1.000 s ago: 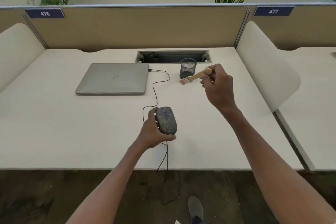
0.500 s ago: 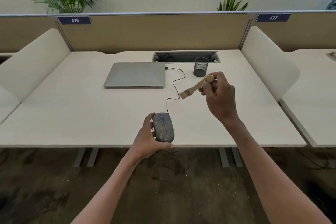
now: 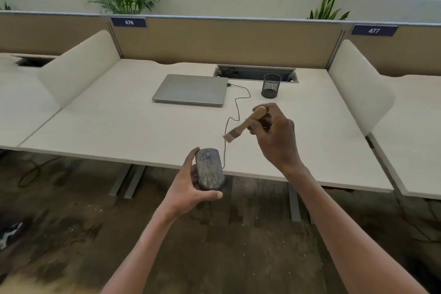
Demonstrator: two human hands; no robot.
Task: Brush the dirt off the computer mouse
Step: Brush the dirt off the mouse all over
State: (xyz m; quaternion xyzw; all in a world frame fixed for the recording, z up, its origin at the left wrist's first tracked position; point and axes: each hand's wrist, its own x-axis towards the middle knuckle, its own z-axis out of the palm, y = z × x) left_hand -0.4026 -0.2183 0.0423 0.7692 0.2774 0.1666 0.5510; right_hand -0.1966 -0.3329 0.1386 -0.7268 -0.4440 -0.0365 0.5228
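A pale cream counter [image 3: 133,126] with tan partition panels carries a closed grey laptop [image 3: 191,89] and a black mesh pen cup [image 3: 270,85]; windows and plants stand behind. The left hand [image 3: 191,186] is clamped on the dirt-speckled grey corded computer mouse [image 3: 209,169], held at the counter's near edge. The right hand [image 3: 274,136] grips a small wooden-handled brush [image 3: 245,124], its bristles blurred.
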